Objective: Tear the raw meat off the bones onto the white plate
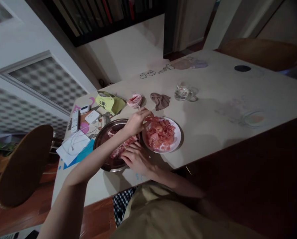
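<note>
A steel bowl (97,151) stands near the table's front edge, with a chunk of pinkish-red food (117,151) streaked with white inside it; whether it is meat or fruit flesh I cannot tell. My right hand (138,158) reaches over the bowl's near right rim, its fingers curled onto that chunk. Crossing above the bowl, my left hand (138,122) is at the left rim of a white plate (177,141). Its fingers are pinched together; what they hold is too small to make out. Loose pinkish-red pieces (160,133) are heaped on the plate.
Behind the bowl lie a yellow-green packet (110,102), a pink-and-white peel-like piece (134,101) and a crumpled brown cloth (160,101). A glass mug (182,92) stands farther right. Left are a remote (75,120), papers (73,147) and a chair (25,166).
</note>
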A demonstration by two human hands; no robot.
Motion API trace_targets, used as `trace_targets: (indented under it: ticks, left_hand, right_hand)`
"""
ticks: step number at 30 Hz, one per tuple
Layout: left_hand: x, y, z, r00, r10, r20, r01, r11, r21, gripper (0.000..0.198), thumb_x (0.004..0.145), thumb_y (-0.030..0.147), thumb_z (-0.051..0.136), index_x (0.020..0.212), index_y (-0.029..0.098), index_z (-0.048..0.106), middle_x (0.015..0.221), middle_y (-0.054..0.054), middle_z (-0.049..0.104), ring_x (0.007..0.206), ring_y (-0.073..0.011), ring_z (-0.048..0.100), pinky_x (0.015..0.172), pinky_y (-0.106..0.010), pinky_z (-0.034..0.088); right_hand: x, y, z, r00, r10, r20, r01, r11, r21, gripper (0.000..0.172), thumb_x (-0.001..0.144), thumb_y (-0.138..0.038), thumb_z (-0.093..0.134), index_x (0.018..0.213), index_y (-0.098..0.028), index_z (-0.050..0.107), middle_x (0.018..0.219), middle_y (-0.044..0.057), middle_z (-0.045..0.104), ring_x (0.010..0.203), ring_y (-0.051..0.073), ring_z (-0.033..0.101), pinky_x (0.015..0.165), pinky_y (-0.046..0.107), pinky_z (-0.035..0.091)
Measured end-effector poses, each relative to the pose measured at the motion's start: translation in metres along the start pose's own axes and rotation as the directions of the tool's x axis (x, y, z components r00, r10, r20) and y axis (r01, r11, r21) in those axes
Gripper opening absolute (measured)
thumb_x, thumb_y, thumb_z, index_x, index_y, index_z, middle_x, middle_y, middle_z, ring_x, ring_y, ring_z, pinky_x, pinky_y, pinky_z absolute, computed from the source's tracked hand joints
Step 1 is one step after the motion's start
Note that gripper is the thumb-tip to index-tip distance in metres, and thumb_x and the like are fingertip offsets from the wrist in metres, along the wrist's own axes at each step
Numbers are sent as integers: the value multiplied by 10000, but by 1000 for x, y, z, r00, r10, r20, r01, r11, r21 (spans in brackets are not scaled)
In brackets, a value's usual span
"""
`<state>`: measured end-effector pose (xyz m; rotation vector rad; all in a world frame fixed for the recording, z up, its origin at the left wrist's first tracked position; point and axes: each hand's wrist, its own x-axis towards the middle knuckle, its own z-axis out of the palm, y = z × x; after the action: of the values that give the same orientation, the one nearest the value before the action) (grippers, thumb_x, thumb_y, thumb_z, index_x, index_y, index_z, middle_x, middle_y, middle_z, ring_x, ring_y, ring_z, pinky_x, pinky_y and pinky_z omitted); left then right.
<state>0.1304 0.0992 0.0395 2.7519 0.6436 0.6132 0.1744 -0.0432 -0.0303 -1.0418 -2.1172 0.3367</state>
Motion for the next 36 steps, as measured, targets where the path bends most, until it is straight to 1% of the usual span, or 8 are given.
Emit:
trace_targets:
  ticks: [5,10,15,19,21,25,31,36]
  left_hand:
    - [18,-7,15,969,-76,237,45,990,136,169,966,125,539,1076,160,662,1073,-131,720,1049,-252,692,913,-347,554]
    - [12,-17,6,930,-116,348,59,984,169,308,907,69,558,1190,151,648,983,-105,752,911,-231,733,819,-304,572]
    - [2,-20,1,913,-124,388,49,979,198,488,848,-6,518,1276,177,668,1171,-140,736,1087,-246,733,937,-336,586]
    - [2,-18,6,924,-79,374,13,984,175,526,813,-42,520,1259,172,700,1201,-133,729,1271,-249,655,1070,-356,559]
    - [3,-18,7,939,-54,340,2,988,154,525,806,-47,532,1247,176,709,1321,-134,693,1344,-252,610,1132,-380,531]
    - [-5,-18,-7,969,-36,246,25,998,49,594,805,-69,497,1318,171,674,1443,-150,641,1348,-252,626,1135,-411,541]
    - [-69,-10,-52,990,-101,100,99,995,30,504,887,-4,521,1349,155,647,1398,-169,670,1339,-262,643,1110,-422,557]
    - [-127,-14,-55,986,-159,-45,162,985,66,379,989,64,498,1288,190,692,1332,-118,727,1359,-246,629,1148,-477,533]
  right_hand:
    - [1,2,4,999,-14,-32,14,1000,-4,164,1016,-211,646,892,-191,750,899,27,769,952,200,623,980,363,431]
    - [2,2,5,999,-17,-45,17,1000,8,171,1020,-212,639,891,-180,746,882,33,763,948,199,622,995,372,430]
    - [5,0,5,1000,-17,-26,17,1000,7,159,1019,-209,636,908,-189,748,904,43,769,963,209,631,972,383,434]
    - [7,-2,5,1000,-7,-5,7,1000,-1,135,1014,-208,643,932,-198,750,939,34,783,956,206,639,964,371,442]
    - [7,-2,4,1000,-9,-13,9,1000,2,124,1009,-196,645,949,-194,754,934,34,782,961,205,644,984,369,446]
    - [7,3,-3,1000,8,2,-8,999,33,108,985,-180,680,907,-199,753,915,33,766,956,205,650,1012,380,456]
    - [23,25,-26,994,83,-72,-79,996,48,69,921,-147,755,894,-209,764,997,60,765,1023,237,654,955,396,497]
    - [42,42,-38,996,61,-62,-62,998,-12,148,966,-175,706,836,-209,767,946,69,744,991,242,641,931,403,516]
